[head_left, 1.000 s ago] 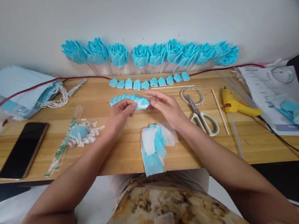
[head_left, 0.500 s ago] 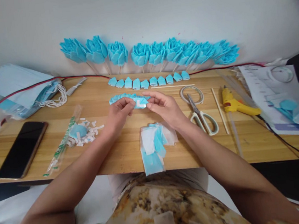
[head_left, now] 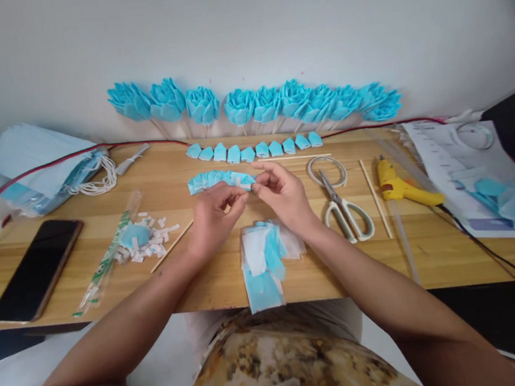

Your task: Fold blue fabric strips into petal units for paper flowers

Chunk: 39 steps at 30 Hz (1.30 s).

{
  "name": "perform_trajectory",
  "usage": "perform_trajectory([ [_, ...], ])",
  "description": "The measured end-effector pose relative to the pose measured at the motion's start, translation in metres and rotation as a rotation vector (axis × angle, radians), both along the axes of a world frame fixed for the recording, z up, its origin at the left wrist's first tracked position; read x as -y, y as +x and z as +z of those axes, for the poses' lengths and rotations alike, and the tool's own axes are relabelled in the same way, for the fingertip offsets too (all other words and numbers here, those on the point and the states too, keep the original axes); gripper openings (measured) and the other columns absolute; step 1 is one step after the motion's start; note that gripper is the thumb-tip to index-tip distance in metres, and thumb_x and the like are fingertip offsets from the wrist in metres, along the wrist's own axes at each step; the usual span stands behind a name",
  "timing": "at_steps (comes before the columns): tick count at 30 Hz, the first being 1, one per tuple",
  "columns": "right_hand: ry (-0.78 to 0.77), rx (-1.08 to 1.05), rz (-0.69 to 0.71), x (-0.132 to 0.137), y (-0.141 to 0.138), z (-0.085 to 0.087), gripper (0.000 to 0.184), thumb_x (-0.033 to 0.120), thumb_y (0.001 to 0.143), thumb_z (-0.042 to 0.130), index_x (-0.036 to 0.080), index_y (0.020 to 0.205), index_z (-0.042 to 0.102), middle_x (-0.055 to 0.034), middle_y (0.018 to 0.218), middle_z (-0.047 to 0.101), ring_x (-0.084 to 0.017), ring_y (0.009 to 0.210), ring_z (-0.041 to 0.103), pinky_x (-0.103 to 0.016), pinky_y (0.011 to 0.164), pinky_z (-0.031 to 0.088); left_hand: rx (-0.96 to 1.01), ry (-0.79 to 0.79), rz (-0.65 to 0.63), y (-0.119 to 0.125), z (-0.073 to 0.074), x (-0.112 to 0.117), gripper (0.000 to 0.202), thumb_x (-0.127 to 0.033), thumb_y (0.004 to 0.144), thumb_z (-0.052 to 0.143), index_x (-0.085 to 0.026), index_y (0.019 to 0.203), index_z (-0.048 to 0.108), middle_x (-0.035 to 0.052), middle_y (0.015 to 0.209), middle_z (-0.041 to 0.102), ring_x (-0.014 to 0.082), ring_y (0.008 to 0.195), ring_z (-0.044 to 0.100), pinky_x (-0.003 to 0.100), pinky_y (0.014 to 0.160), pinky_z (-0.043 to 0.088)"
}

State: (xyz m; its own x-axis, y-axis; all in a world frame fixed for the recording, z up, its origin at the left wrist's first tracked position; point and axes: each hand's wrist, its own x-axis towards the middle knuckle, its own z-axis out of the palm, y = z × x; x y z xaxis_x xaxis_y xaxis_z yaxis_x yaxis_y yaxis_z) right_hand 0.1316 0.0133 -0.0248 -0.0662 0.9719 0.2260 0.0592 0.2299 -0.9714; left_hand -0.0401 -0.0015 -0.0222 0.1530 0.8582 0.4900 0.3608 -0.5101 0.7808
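A folded light blue petal [head_left: 243, 180] with white tape on it is between my hands, at the right end of a row of overlapping blue petals [head_left: 212, 178]. My right hand [head_left: 286, 195] pinches the petal's right end between thumb and bent fingers. From below left, my left hand [head_left: 216, 214] has its thumb and forefinger closed at the petal's lower edge; the fingertips partly cover it. Just below lies a pile of blue and white fabric pieces [head_left: 260, 257]. Behind the hands runs a line of separate blue folded petals [head_left: 247, 154].
Blue fabric flowers [head_left: 202, 105] on sticks lean on the wall. To the right are scissors [head_left: 346, 211], a tape roll [head_left: 327, 171] and a yellow glue gun [head_left: 404, 187]. Leftward are paper scraps [head_left: 152, 238], a phone [head_left: 38, 270] and bagged masks [head_left: 45, 160].
My left hand has shifted down along the petal's lower edge, and a thin stick shows beside it. My right hand stays at the petal's right end. The view has tilted slightly.
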Motion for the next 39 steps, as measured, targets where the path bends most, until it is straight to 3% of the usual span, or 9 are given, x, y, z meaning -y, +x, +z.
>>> perform_trajectory([
  [10, 0.092, 0.065, -0.026, 0.007, -0.006, -0.006, 0.033, 0.022, 0.085, 0.066, 0.027, 0.118, 0.066, 0.0014, 0.089, 0.071, -0.014, 0.085, 0.067, -0.032, 0.086, 0.054, -0.01, -0.034, 0.087, -0.001, -0.003, -0.004, 0.01, -0.022, 0.087, 0.066, -0.019, 0.081, 0.074, -0.0029, 0.063, 0.058, 0.0096, 0.057, 0.047, 0.025, 0.059, 0.038],
  [17, 0.14, 0.127, -0.04, 0.01, -0.007, -0.006, 0.035, 0.021, 0.086, 0.066, 0.027, 0.121, 0.066, 0.001, 0.091, 0.072, -0.015, 0.086, 0.068, -0.033, 0.087, 0.055, 0.037, -0.158, 0.128, 0.001, -0.003, -0.003, 0.011, -0.027, 0.084, 0.067, -0.019, 0.081, 0.073, -0.0027, 0.064, 0.058, 0.0095, 0.056, 0.045, 0.024, 0.055, 0.036],
  [24, 0.122, 0.12, -0.027, 0.011, -0.009, -0.003, 0.034, 0.019, 0.085, 0.065, 0.027, 0.118, 0.066, 0.0014, 0.088, 0.072, -0.015, 0.084, 0.068, -0.034, 0.087, 0.055, 0.134, -0.249, 0.095, 0.002, -0.002, -0.004, 0.014, -0.031, 0.082, 0.068, -0.018, 0.078, 0.071, -0.0035, 0.059, 0.055, 0.0087, 0.054, 0.042, 0.023, 0.051, 0.033],
  [34, 0.107, 0.146, -0.015, 0.012, -0.009, 0.001, 0.036, 0.017, 0.084, 0.064, 0.026, 0.118, 0.065, 0.0022, 0.086, 0.071, -0.014, 0.082, 0.067, -0.033, 0.086, 0.055, 0.087, -0.243, 0.099, 0.002, -0.002, -0.003, 0.012, -0.028, 0.08, 0.065, -0.018, 0.078, 0.071, -0.0055, 0.055, 0.049, 0.0083, 0.051, 0.039, 0.022, 0.051, 0.032],
  [39, 0.093, 0.133, -0.012, 0.01, -0.009, -0.001, 0.037, 0.017, 0.083, 0.065, 0.026, 0.118, 0.064, 0.0025, 0.086, 0.071, -0.014, 0.08, 0.066, -0.033, 0.085, 0.055, 0.086, -0.25, 0.109, 0.002, -0.002, -0.003, 0.015, -0.03, 0.08, 0.065, -0.017, 0.075, 0.072, -0.0035, 0.057, 0.055, 0.0083, 0.051, 0.041, 0.022, 0.05, 0.032],
])
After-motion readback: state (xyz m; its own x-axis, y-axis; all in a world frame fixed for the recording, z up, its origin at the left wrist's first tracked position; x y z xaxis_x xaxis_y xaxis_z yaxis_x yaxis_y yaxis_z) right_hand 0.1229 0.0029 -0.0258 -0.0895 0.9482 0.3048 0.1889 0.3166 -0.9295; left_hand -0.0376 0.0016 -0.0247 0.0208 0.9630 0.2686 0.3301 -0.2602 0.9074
